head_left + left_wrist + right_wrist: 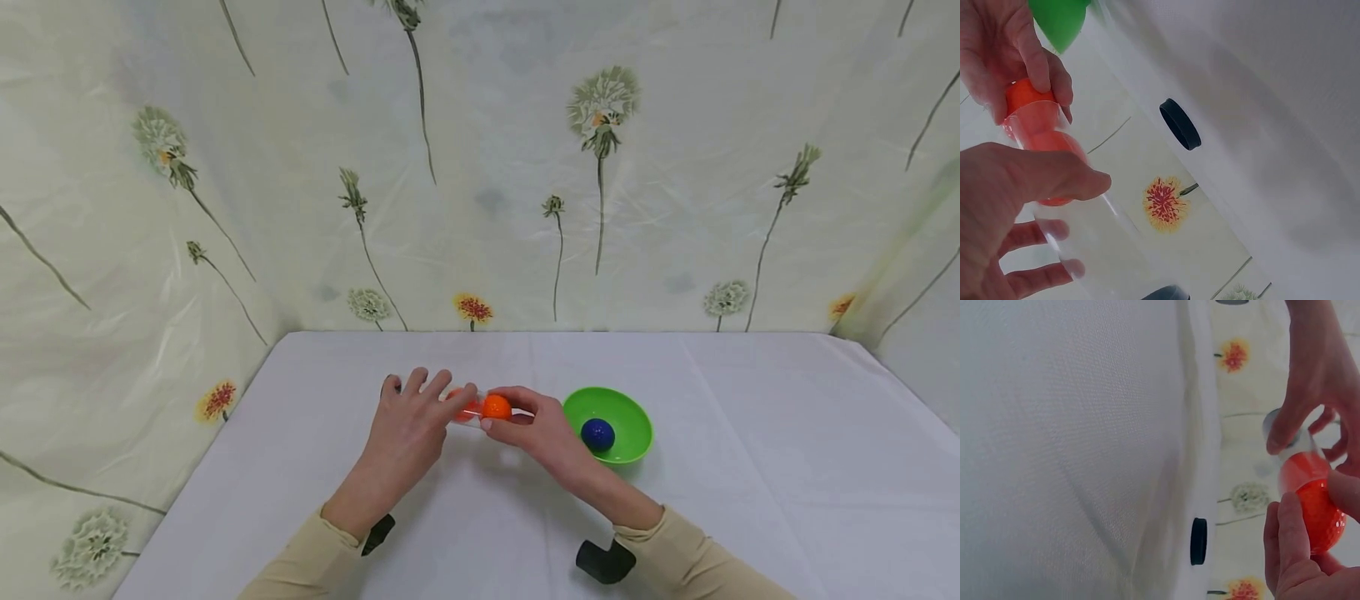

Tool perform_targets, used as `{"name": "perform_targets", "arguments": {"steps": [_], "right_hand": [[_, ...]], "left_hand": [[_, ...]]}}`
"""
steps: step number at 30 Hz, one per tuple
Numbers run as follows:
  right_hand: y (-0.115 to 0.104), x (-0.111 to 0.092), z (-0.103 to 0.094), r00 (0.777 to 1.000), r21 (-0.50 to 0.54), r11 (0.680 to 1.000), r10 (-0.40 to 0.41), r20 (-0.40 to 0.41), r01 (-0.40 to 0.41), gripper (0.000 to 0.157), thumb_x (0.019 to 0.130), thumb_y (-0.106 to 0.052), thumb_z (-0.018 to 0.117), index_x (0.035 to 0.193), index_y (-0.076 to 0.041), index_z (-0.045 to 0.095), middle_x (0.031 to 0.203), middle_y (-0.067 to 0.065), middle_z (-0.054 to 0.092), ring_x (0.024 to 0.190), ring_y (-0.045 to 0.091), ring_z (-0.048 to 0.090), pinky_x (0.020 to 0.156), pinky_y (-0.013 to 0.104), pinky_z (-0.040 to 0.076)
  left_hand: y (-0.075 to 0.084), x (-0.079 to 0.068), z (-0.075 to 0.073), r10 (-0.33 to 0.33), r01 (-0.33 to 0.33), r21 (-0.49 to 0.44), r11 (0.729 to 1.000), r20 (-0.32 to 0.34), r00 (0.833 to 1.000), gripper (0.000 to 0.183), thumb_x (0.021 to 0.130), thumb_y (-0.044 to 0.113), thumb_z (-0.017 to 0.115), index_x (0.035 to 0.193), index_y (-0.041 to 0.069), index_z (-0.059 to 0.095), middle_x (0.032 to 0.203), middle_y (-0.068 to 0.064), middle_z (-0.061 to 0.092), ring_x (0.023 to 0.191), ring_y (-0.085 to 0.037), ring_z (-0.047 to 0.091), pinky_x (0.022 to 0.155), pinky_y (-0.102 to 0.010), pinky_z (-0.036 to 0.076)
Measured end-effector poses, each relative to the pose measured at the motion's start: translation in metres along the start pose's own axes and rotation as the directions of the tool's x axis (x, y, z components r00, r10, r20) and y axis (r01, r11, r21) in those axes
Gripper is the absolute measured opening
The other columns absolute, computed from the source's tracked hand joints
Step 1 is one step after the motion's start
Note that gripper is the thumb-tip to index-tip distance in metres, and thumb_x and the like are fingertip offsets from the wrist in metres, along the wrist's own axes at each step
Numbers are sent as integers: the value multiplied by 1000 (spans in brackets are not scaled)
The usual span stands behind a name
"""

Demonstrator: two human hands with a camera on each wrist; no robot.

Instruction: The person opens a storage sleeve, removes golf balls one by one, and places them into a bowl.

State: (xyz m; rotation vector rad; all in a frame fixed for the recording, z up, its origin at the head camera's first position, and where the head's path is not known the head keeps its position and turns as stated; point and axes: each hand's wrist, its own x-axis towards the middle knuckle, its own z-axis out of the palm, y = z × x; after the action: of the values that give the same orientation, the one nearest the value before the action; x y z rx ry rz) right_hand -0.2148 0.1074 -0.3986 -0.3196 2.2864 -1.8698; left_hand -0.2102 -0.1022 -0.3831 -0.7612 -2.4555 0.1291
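Observation:
My left hand [408, 425] grips a clear tube [1100, 244], thumb on one side and fingers on the other. Inside the tube, near its mouth, sits an orange ball [1054, 142]. At that mouth my right hand [547, 433] pinches a second orange ball [1319, 519] with a dimpled surface, between thumb and fingers. The tube is tilted and held above the table. Right beside my right hand stands a green bowl [637, 425] with a dark blue ball [597, 435] in it.
A black round cap [1199, 541] stands on edge near the table's far side, also seen in the left wrist view. White cloth covers the table [787, 467]. Behind and at the sides hangs a curtain [487, 150] printed with dandelions.

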Motion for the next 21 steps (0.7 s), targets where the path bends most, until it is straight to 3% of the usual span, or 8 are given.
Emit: {"name": "perform_targets", "arguments": {"steps": [12,21], "right_hand": [[-6,-2,-2,1000,-45,999,-23,-15,23,47,86,-24,77,130,-12,63,121,5,62,97,23,65,83,34,54],[-4,-4,-6,998,-34,997,-65,-8,65,47,87,-21,77,131,-15,62,128,5,59,106,25,62,84,34,54]], "left_hand": [[-3,-2,2,-15,12,-63,998,-58,998,54,75,6,74,121,27,56,109,-4,54,98,-28,50,78,-47,43],[-4,-3,2,-18,17,-44,999,-32,999,55,75,6,73,123,27,56,107,-3,54,94,-26,48,77,-45,43]]}}
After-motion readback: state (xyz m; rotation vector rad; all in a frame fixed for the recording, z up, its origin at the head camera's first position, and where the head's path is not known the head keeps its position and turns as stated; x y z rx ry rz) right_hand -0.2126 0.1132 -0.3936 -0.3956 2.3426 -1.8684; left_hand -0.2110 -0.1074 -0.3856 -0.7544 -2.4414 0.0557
